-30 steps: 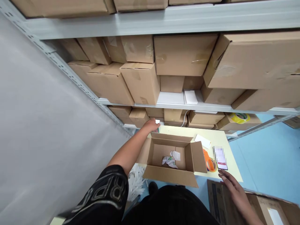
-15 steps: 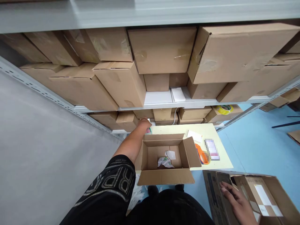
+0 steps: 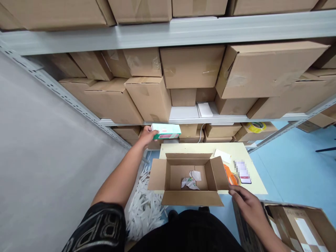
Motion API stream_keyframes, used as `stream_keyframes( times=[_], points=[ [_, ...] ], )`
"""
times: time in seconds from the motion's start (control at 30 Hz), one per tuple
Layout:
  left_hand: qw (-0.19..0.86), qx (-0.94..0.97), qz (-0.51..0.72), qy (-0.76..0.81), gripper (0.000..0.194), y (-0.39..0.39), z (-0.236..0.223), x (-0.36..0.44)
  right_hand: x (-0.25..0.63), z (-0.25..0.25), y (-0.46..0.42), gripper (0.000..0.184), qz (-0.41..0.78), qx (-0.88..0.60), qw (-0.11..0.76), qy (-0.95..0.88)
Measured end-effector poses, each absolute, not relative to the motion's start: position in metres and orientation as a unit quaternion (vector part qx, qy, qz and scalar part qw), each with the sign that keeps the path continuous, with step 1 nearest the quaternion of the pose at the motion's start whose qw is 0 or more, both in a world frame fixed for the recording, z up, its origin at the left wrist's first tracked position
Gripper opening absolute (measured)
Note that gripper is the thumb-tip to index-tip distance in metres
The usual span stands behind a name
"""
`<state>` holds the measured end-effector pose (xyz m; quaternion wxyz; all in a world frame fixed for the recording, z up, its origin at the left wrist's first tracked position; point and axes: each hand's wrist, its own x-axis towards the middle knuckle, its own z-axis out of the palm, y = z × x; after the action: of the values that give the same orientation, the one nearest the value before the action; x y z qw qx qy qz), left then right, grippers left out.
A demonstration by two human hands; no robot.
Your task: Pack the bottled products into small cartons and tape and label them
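Observation:
My left hand [image 3: 147,135] is closed on the left end of a small white and green box [image 3: 166,131], raised above the back edge of the table. Below it stands an open cardboard carton [image 3: 192,198] with its flaps folded out. Crumpled white paper [image 3: 190,182] lies on the carton's bottom. My right hand [image 3: 245,203] is open, fingers loosely bent, by the carton's right flap and the table's front edge, holding nothing visible. Closest to it are an orange tape dispenser [image 3: 230,175] and a phone [image 3: 243,173] with a blurred screen.
Grey shelving [image 3: 199,33] packed with cardboard boxes rises behind the pale yellow table [image 3: 253,180]. A flat white box [image 3: 222,155] lies on the table. Yellow tape [image 3: 256,126] rests on a shelf box. Shredded paper [image 3: 144,206] is at lower left; a large carton [image 3: 324,227] stands lower right.
My left hand has lifted the white and green box up and leftward from behind the carton, bringing it into full view. My right hand has moved up and left toward the carton's flap.

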<state>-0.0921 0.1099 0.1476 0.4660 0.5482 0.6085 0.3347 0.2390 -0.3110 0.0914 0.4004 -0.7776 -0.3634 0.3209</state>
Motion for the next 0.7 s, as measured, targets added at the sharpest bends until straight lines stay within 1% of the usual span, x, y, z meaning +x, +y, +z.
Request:
stream_keyframes(
  times=[0.07,0.13,0.2,0.3,0.4,0.5,0.6,0.7],
  points=[
    [0.533,0.53,0.365,0.549,0.05,0.074,0.159,-0.098,0.222,0.107,-0.274,0.047,0.354,-0.745,0.422,-0.378],
    [0.582,0.513,0.375,0.508,0.053,0.031,0.16,-0.097,0.209,0.117,-0.238,0.05,0.381,-0.723,0.45,-0.359],
    [0.627,0.493,0.366,0.48,0.052,-0.013,0.149,-0.089,0.2,0.118,-0.21,0.054,0.425,-0.693,0.474,-0.339],
    [0.677,0.464,0.34,0.459,0.049,-0.068,0.118,-0.073,0.196,0.103,-0.191,0.045,0.473,-0.674,0.462,-0.329],
    [0.676,0.467,0.295,0.488,0.044,-0.099,0.082,-0.062,0.203,0.079,-0.19,0.035,0.49,-0.708,0.398,-0.316],
    [0.602,0.536,0.236,0.542,0.036,-0.107,0.054,-0.061,0.21,0.054,-0.19,0.03,0.504,-0.747,0.286,-0.325],
    [0.545,0.599,0.185,0.558,0.04,-0.103,0.037,-0.063,0.209,0.033,-0.181,0.026,0.519,-0.769,0.185,-0.325],
    [0.523,0.623,0.116,0.57,0.037,-0.095,0.027,-0.063,0.2,0.016,-0.169,0.02,0.535,-0.775,0.151,-0.302]
  ],
)
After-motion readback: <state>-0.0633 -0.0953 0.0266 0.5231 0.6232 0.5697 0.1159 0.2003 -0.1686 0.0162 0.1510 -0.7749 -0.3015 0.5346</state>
